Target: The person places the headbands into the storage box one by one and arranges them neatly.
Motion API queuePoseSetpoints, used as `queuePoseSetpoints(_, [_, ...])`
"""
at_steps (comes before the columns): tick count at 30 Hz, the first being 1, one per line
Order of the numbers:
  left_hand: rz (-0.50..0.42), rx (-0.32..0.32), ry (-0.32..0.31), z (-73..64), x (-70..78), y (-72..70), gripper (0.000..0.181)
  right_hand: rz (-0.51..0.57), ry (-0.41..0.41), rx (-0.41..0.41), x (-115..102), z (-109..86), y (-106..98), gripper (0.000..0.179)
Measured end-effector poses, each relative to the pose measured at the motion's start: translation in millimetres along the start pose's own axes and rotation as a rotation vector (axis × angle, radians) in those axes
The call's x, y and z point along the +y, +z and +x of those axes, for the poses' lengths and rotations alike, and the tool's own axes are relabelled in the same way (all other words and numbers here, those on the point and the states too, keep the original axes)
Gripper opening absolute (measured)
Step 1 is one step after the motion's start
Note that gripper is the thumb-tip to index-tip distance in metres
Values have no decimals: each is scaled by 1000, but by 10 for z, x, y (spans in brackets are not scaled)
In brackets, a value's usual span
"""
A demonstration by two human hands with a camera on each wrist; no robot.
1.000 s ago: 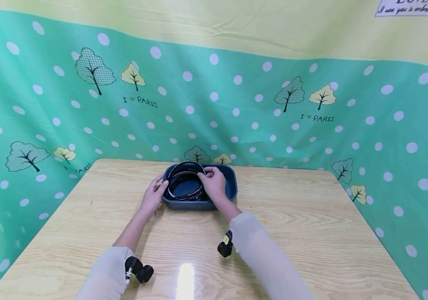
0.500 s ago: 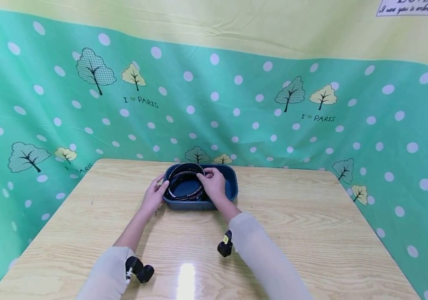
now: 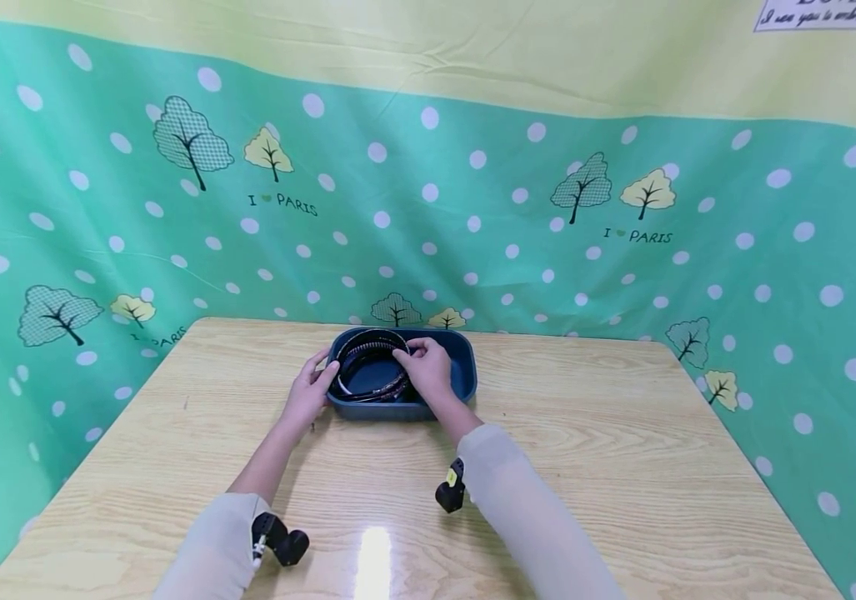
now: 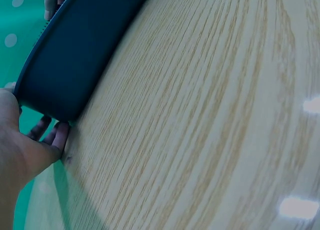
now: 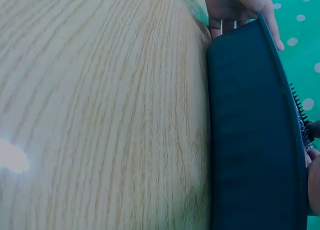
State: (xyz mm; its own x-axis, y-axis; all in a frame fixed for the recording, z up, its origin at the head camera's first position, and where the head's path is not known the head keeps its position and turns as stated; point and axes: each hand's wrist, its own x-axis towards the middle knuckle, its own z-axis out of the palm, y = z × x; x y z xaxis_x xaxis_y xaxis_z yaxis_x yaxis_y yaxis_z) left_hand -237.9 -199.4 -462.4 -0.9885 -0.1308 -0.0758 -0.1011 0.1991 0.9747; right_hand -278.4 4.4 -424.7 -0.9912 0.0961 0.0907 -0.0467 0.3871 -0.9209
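A dark blue bin (image 3: 465,375) with rounded corners stands near the table's far edge. Several black headbands (image 3: 378,393), some patterned or toothed, lie loosely stacked in its left half. My left hand (image 3: 307,389) grips the bin's left end, thumb at the rim and fingers against the outer wall, as the left wrist view also shows. Reaching over the near rim, my right hand (image 3: 428,368) pinches the right side of a headband between thumb and fingers. In the right wrist view, a toothed headband edge (image 5: 298,107) shows above the rim by these fingertips; the bin wall hides the rest.
The light wooden table (image 3: 585,467) extends around the bin. Behind and beside it hangs a green and yellow dotted curtain (image 3: 488,200), close to the bin's far side. Small black cameras (image 3: 452,487) sit on both sleeves.
The top arch of the headbands has sunk slightly within the bin. Both hands keep nearly the same places and holds.
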Motion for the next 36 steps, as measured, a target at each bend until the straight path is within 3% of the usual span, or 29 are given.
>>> queuePoseSetpoints(36, [2, -4, 10, 3, -11, 8, 60, -6, 28, -13, 3, -1, -2, 31])
